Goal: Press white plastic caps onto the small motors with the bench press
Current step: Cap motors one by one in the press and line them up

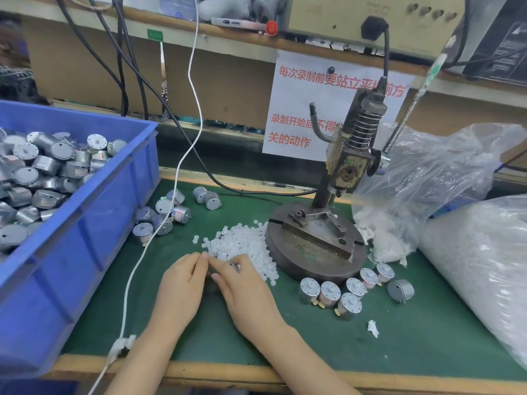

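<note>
Two hands meet at the edge of the cap pile (245,242): the right hand (246,292) curls round a small motor (233,266), the left hand (182,283) pinches what looks like one cap (204,254). Seat it square on the shaft before moving to the bench press (342,166)

A single head-worn wide-angle view looks forward and steeply down from close above the worktop (413,352), with the left hand (179,283) and right hand (246,289) low at centre, the press (346,163) right of centre, the bin (94,252) at left and the shelf (228,32) across the top.
</note>
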`<state>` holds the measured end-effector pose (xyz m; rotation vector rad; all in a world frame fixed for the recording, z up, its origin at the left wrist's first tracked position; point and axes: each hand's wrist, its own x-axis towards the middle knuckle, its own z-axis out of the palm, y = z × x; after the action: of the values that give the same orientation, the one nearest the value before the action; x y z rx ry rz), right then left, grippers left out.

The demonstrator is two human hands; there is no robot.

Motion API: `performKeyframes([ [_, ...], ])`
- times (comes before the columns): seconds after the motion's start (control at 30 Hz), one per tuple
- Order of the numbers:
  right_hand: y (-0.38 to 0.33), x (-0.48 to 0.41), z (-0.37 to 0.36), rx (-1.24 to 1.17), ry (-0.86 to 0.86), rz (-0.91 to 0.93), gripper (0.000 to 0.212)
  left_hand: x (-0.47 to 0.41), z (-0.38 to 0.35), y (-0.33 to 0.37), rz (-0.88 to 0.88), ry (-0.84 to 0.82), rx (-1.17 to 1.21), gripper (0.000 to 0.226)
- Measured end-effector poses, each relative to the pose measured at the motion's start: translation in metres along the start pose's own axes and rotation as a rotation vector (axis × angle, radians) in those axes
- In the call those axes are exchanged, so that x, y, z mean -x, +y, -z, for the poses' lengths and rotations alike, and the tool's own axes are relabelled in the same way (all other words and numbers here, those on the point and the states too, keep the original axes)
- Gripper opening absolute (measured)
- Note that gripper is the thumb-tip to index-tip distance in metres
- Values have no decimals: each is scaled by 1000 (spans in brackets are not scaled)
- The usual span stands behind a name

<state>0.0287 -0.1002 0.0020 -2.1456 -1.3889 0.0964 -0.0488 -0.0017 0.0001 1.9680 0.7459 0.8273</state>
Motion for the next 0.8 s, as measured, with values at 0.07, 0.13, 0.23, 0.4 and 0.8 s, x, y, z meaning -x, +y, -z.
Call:
performKeyframes([
  [0.07, 2, 1, 5, -211, 91, -40, 30, 0, -1, 1, 17, -7, 10, 35],
  [0.13, 5, 2, 9, -344, 164, -92, 25, 0, -1, 1, 29, -6, 24, 37],
  [0.23, 10, 1, 15, -399, 197, -146, 34, 0, -1, 0, 9, -9, -22, 33],
  [0.4, 14, 1, 21, -401, 249, -164, 53, -1, -1, -1, 5, -17, -62, 26],
  [0.8, 50, 10, 98, -230, 406, -392, 29, -1, -1, -3, 16, -43, -69, 23],
])
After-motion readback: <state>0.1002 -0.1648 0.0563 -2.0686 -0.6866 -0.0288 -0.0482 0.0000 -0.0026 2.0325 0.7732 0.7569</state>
